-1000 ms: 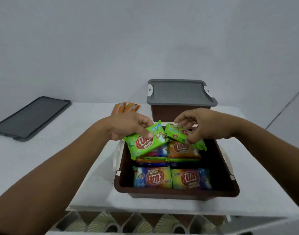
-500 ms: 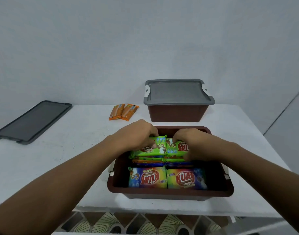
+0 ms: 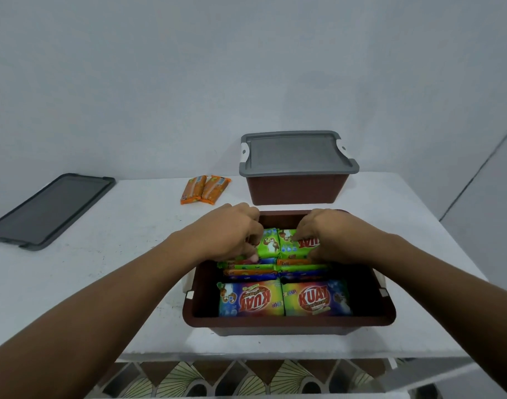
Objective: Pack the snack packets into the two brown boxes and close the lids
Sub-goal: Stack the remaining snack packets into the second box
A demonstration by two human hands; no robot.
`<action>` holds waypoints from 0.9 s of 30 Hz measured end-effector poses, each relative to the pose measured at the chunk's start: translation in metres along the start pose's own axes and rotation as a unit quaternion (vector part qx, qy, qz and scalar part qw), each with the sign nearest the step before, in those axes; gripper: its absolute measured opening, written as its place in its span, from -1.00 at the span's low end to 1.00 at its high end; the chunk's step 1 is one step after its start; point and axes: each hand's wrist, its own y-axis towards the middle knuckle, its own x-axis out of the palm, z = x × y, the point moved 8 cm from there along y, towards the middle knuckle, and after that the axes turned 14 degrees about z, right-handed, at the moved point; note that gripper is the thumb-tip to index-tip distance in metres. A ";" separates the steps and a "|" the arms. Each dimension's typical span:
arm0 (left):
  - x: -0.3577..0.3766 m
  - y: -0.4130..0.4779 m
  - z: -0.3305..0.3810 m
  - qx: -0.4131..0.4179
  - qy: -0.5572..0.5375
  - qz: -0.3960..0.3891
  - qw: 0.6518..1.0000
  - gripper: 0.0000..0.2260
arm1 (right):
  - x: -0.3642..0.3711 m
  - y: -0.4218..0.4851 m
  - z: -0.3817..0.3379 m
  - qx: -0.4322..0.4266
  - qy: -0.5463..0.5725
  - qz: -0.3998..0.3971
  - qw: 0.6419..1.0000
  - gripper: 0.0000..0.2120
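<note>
**Packing the open brown plastic box [image 3: 289,322], both hands inside**

Both hands reach into the far half of the box, which sits in the lower middle of the frame at the near edge of the white table [image 3: 117,254]. The left hand [image 3: 229,234] curls its fingers over the far side of the left green glossy snack packet [image 3: 268,243], with the thumb at its near edge, gripping it. The right hand [image 3: 330,234] grips the right green glossy snack packet [image 3: 297,246] the same way. These two packets lie side by side, touching, on top of a stack of packets [image 3: 248,267] whose orange, green and blue edges show below. In the near half of the box, two rainbow-coloured packets [image 3: 251,298] lie flat next to each other.

Just above the open box in the frame stands a second brown plastic box [image 3: 297,188] with a grey lid [image 3: 295,154] on it. To its left, two orange snack packets [image 3: 204,189] lie together on the table. At the left edge of the frame, a loose dark grey lid [image 3: 48,210] lies flat.
</note>
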 end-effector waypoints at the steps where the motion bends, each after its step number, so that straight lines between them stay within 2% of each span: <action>1: 0.001 0.000 -0.001 -0.002 -0.006 -0.004 1.000 -0.73 | 0.000 0.002 0.002 0.014 0.008 -0.011 1.000 -0.50; 4: -0.007 -0.001 -0.004 -0.002 -0.063 0.006 0.998 -0.76 | -0.010 0.011 0.002 0.038 0.080 -0.010 0.996 -0.53; 7: -0.030 0.000 -0.020 -0.019 -0.127 0.080 0.989 -0.86 | -0.034 0.029 -0.007 0.030 0.148 0.059 0.987 -0.65; 10: -0.044 -0.003 -0.051 -0.056 -0.147 0.141 0.977 -0.88 | -0.050 0.052 -0.016 0.040 0.199 0.125 0.971 -0.78; 14: -0.045 -0.012 -0.092 -0.079 -0.171 0.171 0.967 -0.83 | -0.049 0.089 -0.033 0.059 0.232 0.160 0.958 -0.86; 21: -0.021 -0.024 -0.167 -0.111 -0.188 0.138 0.966 -0.89 | -0.028 0.163 -0.066 0.090 0.236 0.143 0.957 -0.91; 27: 0.017 -0.031 -0.250 -0.200 -0.199 0.116 0.952 -0.85 | 0.003 0.225 -0.068 0.197 0.273 0.112 0.935 -0.93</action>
